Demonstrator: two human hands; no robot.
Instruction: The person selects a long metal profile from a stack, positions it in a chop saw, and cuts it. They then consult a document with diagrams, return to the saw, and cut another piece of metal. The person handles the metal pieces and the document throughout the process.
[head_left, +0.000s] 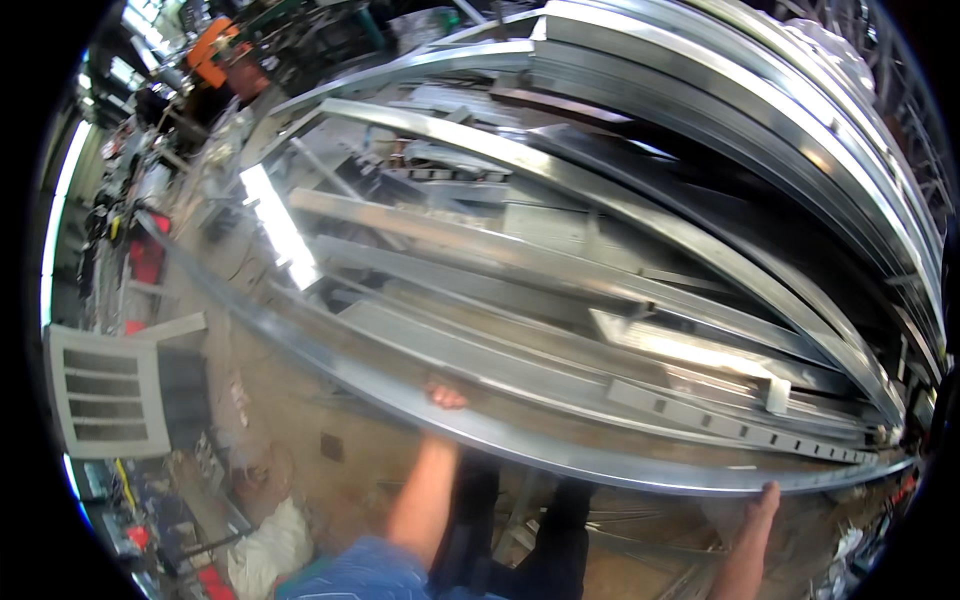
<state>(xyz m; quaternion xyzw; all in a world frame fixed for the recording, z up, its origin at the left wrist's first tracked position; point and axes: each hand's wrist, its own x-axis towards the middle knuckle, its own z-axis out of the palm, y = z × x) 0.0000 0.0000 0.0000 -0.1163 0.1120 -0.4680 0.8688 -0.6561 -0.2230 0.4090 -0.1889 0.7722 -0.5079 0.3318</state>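
Note:
A long grey metal profile (560, 456) crosses in front of me, from the far left to the right edge, bowed by the lens. My left hand (447, 396) grips it near its middle, with the fingertips curled over the far edge. Farther right, my right hand (765, 497) is at the near edge of the same profile, its thumb up against the side and its other fingers hidden underneath. Just beyond the held piece lie more long metal profiles (450, 358) and a slotted strip (740, 428).
Stacked long galvanised sections (680, 70) fill the back right. A curved-looking metal bar (540, 160) spans the pile. At left stands a pale slatted frame (108, 390); a white crumpled sack (270, 553) lies on the cluttered floor. A red object (147, 250) sits near the profile's far end.

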